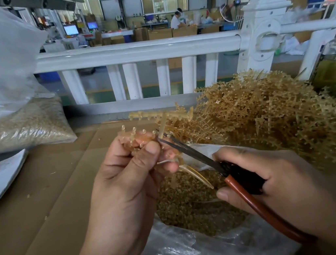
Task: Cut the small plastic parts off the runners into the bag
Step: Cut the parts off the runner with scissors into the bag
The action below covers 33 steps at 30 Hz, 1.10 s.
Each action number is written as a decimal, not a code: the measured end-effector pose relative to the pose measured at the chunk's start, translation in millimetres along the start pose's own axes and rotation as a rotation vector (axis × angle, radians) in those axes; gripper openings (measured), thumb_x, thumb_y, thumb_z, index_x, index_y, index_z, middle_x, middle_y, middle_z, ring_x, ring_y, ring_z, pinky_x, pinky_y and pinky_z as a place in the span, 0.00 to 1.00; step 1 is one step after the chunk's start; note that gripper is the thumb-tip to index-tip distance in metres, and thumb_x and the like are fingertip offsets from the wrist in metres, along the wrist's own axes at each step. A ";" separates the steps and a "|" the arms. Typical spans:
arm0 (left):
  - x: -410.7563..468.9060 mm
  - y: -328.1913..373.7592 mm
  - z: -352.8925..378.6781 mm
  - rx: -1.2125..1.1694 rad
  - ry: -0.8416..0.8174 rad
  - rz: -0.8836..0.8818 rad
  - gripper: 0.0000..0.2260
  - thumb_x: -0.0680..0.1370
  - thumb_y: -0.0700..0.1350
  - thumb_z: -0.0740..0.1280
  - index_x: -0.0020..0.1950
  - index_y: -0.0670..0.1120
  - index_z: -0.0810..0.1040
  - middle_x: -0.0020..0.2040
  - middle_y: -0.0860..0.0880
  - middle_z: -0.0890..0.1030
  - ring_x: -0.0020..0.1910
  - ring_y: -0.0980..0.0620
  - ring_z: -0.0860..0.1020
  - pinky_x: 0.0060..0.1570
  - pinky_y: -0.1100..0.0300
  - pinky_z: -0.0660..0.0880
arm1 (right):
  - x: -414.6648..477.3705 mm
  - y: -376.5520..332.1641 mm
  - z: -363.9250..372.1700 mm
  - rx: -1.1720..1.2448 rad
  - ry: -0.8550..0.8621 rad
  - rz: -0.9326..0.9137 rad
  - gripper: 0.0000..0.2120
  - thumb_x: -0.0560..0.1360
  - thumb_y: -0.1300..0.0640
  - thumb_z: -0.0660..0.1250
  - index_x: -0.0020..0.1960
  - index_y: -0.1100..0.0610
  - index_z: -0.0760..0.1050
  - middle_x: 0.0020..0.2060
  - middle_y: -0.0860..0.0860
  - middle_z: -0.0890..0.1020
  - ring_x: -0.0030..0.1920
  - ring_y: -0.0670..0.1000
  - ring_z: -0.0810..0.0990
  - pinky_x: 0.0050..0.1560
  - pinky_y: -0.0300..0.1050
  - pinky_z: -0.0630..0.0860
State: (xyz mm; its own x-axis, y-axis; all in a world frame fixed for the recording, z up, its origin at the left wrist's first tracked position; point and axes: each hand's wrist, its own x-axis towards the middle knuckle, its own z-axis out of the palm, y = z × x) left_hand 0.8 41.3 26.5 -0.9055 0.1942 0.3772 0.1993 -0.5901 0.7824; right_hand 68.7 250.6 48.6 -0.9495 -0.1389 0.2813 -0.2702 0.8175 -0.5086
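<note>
far left: a large clear plastic bag (7,68) stands at the frame edge, its lower part filled with small tan pieces. below it lies a white flat item (0,182), kind not determinable. both rest on a brown cardboard surface (45,206). centre left: the left hand (127,179) is raised above the cardboard, thumb and fingers pinched closed on a translucent tan runner (157,115). short tube-shaped parts (134,129) stand out from the runner around the fingertips, and a crossbar of it rises above the hand. centre: scissors (198,155) with dark blades and a red-brown handle point up and to the left. the blade tips lie at the runner's stem, just beside the left thumb, and appear slightly parted. directly beneath both hands sits an open clear bag (178,251), rim folded outward, holding a mass of cut tan parts (193,204). a loose curved strip of runner hangs below the left hand over this bag. centre right: the right hand (279,179) is closed round the scissor handle, fingers curled over it and thumb alongside. right: a large tangled pile of uncut runners (267,115) lies on the cardboard behind the right hand, touching the open bag's far rim. far right: a glass bottle (334,60) with yellowish liquid stands behind the pile. background, full width: a white railing (136,50), and beyond it a workshop floor with cartons and a seated person (176,20).
</note>
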 end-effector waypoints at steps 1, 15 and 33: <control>0.4 0.5 0.1 -0.005 0.004 0.008 0.03 0.71 0.43 0.72 0.44 0.47 0.81 0.38 0.43 0.81 0.36 0.47 0.79 0.42 0.55 0.78 | 0.0 0.1 -0.6 0.006 0.002 0.002 0.26 0.65 0.25 0.63 0.61 0.32 0.71 0.41 0.34 0.80 0.39 0.36 0.79 0.37 0.27 0.70; 1.5 1.5 -0.9 0.031 0.018 0.043 0.03 0.71 0.43 0.71 0.44 0.47 0.82 0.37 0.44 0.81 0.36 0.47 0.79 0.40 0.58 0.79 | -0.7 2.2 -6.4 0.007 -0.019 -0.035 0.27 0.68 0.23 0.58 0.61 0.35 0.72 0.40 0.39 0.80 0.38 0.39 0.80 0.35 0.27 0.70; 1.6 -0.5 -0.7 0.053 0.027 0.032 0.04 0.71 0.43 0.71 0.45 0.47 0.82 0.39 0.43 0.81 0.36 0.47 0.79 0.41 0.56 0.79 | -1.0 0.6 -8.8 0.005 -0.029 -0.012 0.29 0.67 0.20 0.56 0.62 0.31 0.69 0.43 0.35 0.81 0.40 0.34 0.80 0.35 0.27 0.72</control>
State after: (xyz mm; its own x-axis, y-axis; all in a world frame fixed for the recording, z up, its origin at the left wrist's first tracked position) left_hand -1.0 41.4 26.3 -0.9081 0.1541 0.3893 0.2473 -0.5530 0.7956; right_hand 70.9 256.2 55.2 -0.9505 -0.1646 0.2636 -0.2820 0.8131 -0.5092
